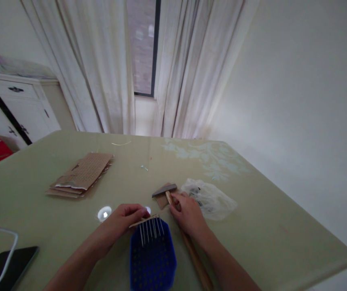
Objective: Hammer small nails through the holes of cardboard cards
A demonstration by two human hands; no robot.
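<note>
I am observing the left hand (pixel 127 219) pinching a thin wooden strip (pixel 145 221) set with a row of nails, fingers closed on its left end. The strip is sitting at the far edge of a blue perforated block (pixel 152 260) on the table (pixel 267 226). The right hand (pixel 189 216) is gripping the hammer (pixel 165 189) by its handle, fingers curled over it, just beside a plastic bag (pixel 211 199).
</note>
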